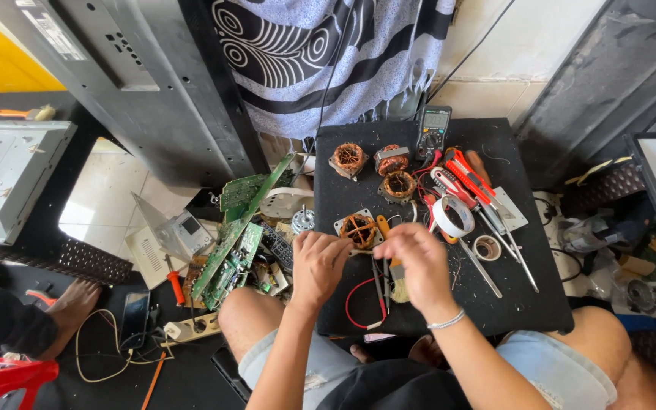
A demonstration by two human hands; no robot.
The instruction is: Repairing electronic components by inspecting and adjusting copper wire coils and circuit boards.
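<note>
Both my hands meet over the near edge of the black tabletop [495, 296]. My left hand [319, 266] is curled, fingertips pinching something small at its 2 o'clock side; the item itself is hidden, so I cannot tell what that grip encloses. My right hand [417, 266] is likewise clenched, fingers bent inward toward the left. A thin pale strand or wire seems to run between the two grips, too fine to confirm.

The motor stator [359, 230] lies just beyond my knuckles, at 12 o'clock from the left hand, flat on the tabletop. Look: square pale metal frame, copper-orange winding coiled around a dark centre hole.

Handling judgement: the laminated frame is stiff and likely heavy for its size; the copper winding is fragile, its fine wire easy to nick or snap. Take hold by the frame corners, not the coil.

At 12 to 1 o'clock, farther back: three more copper coils [349, 158], a multimeter [433, 130], red-handled pliers [466, 173]. A white tape roll [452, 216] sits at 1 o'clock from my right hand. A red wire loop [355, 301] and a small brush [398, 284] lie under my wrists. Green circuit boards [234, 250] sit on the floor at 9 o'clock.
</note>
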